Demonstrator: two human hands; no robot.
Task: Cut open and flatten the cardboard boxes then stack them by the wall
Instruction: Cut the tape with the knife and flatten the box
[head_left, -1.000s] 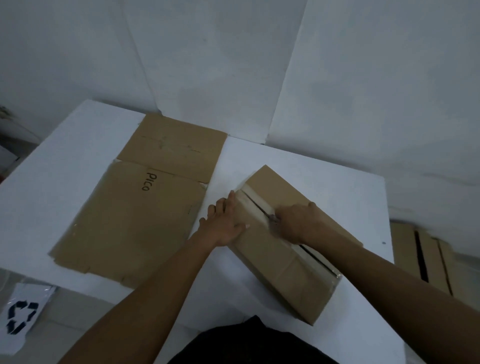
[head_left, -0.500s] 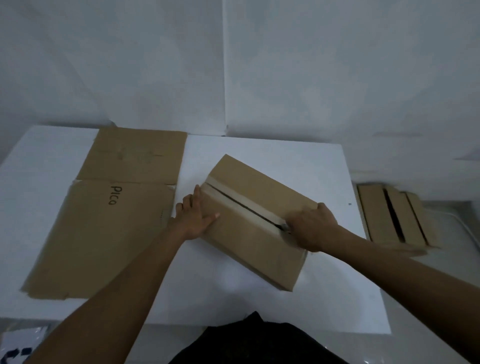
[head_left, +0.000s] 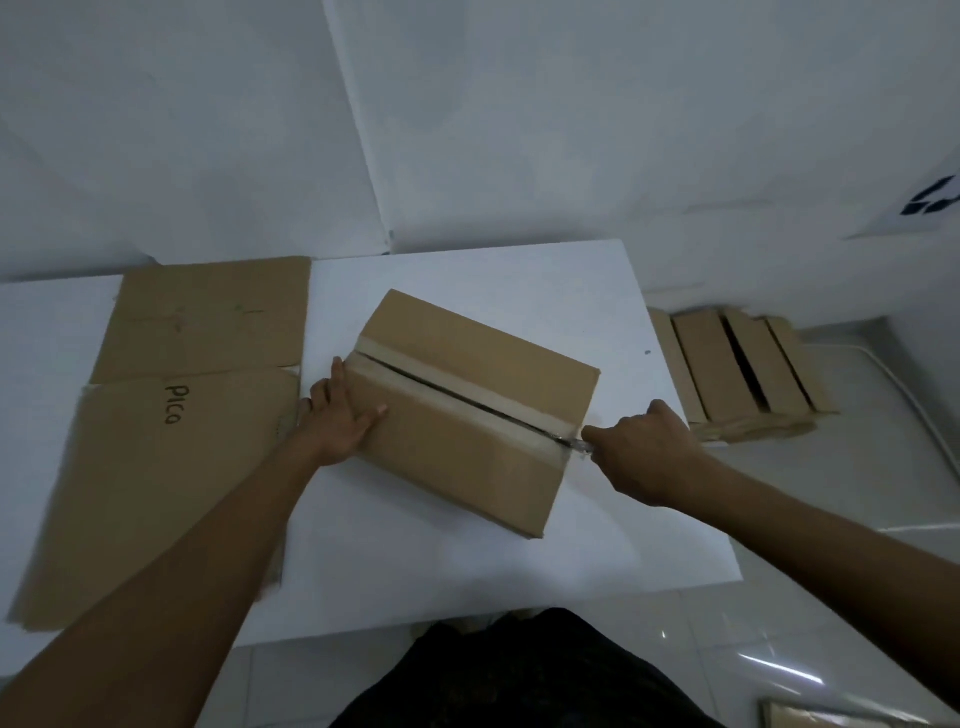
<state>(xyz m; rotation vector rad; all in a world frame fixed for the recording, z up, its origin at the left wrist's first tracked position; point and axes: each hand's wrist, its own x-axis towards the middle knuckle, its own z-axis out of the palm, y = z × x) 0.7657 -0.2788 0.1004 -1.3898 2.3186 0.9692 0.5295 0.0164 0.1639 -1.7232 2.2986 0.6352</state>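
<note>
Box lies on the table, right of the flat sheet; our left hand presses its left end, fingers straight. Our right hand grips the knife at the seam's right end: we should exit shallow, away from the bracing hand.

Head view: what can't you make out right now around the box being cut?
- Cutter: head view, handle hidden in the right hand; only the blade tip shows.
- Box interior: head view, the slit is too dark.
- Flattened cardboard: head view, near corner covered by the left arm and blurred.
- Floor stack: head view, table edge hides its left side.
</note>
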